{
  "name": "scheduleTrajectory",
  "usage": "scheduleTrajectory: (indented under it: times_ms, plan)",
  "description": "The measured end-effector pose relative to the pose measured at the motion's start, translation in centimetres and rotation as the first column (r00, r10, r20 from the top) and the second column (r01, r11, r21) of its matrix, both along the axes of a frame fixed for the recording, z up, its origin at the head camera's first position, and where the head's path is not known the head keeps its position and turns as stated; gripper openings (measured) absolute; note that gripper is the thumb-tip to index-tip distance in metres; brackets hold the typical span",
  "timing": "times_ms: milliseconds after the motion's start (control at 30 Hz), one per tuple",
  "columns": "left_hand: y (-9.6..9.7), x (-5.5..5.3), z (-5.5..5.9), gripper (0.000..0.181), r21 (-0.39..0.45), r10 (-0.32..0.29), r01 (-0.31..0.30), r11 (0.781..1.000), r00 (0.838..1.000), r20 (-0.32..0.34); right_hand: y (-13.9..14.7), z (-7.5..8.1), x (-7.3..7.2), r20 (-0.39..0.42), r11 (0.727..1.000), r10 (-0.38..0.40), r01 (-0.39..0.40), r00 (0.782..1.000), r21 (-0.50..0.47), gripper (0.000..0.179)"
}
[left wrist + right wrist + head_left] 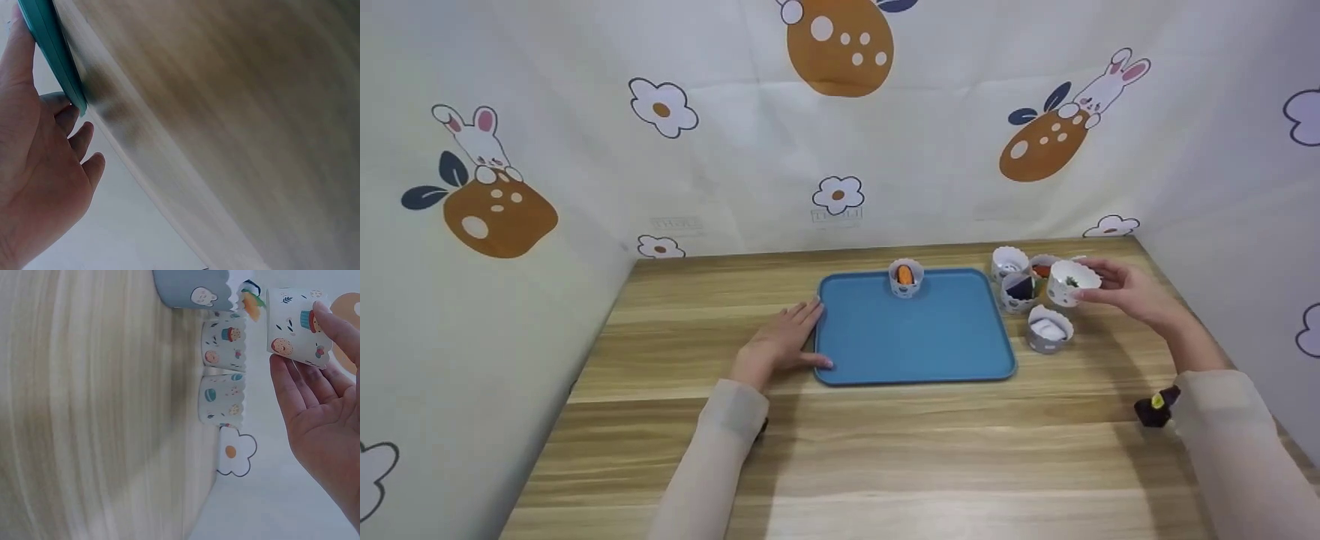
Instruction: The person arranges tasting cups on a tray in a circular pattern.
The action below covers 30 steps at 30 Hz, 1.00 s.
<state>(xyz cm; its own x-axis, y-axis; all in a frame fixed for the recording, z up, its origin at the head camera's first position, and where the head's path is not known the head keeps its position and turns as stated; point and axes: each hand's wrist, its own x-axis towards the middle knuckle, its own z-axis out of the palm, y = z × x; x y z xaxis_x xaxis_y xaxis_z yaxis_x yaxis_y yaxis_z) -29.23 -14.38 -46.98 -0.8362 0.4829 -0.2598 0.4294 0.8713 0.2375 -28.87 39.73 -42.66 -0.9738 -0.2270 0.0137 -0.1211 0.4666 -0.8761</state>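
My right hand (1132, 292) pinches a white paper baking cup (1072, 283) with a scalloped rim and a small green thing inside. In the right wrist view this printed cup (297, 326) is raised above the table, thumb on one side and fingers on the other. My left hand (781, 341) rests with spread fingers against the left edge of the blue tray (915, 337), its thumb over the rim near the front corner. A cup with an orange piece (905, 277) stands at the tray's back edge.
Several more paper cups stand right of the tray: one with white contents (1048, 330), one with a dark purple piece (1019, 291), another at the back (1009, 264). A small dark object (1155, 409) is beside the right sleeve. A patterned curtain (735, 165) borders the wooden table (930, 450).
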Motion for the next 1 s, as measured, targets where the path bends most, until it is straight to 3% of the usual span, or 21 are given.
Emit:
scheduleTrajectory:
  times_ms: [333,633,1000]
  plan:
    - [0.0,-0.1,-0.3,0.104,-0.010,-0.007,0.007,1.000,1.000,-0.013,-1.4,0.8,-0.3,-0.001,0.995,-0.030,0.030,1.000,0.093,0.064]
    - [-0.1,-0.1,-0.3,0.104,0.009,-0.018,0.018,1.000,1.000,-0.021,-2.8,0.6,-0.8,0.000,0.999,0.029,-0.029,1.000,-0.015,0.060]
    - [-0.1,-0.3,-0.2,0.104,0.009,-0.015,0.015,1.000,1.000,-0.004,-4.9,0.8,-1.6,0.035,0.998,0.051,-0.052,0.998,0.024,0.063]
